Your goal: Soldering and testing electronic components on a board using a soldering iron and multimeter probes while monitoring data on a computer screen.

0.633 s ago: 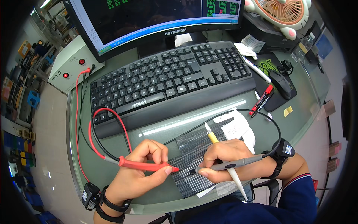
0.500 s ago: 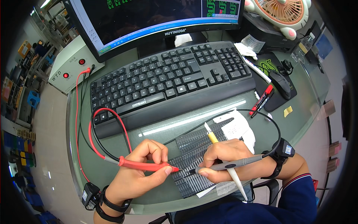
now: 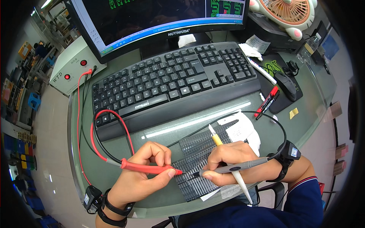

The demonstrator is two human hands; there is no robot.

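My left hand (image 3: 142,180) is closed round a red test probe (image 3: 142,168), its tip pointing right. My right hand (image 3: 232,154) grips a grey test probe (image 3: 247,165) with a black front end. Both tips are close together, at or just above a dark panel of fine ribbed rows (image 3: 192,187); contact is too small to make out. A slim pointed tool also passes through my right hand, showing a yellow part (image 3: 216,140) above the fingers and a white tapering end (image 3: 242,186) below.
A black keyboard (image 3: 152,85) lies beyond my hands, below a monitor (image 3: 152,22). A pale box (image 3: 74,68) at left feeds the probe leads. White paper (image 3: 245,131), a red marker (image 3: 268,99), a mouse (image 3: 285,85) and an animal-shaped fan (image 3: 291,15) are at right.
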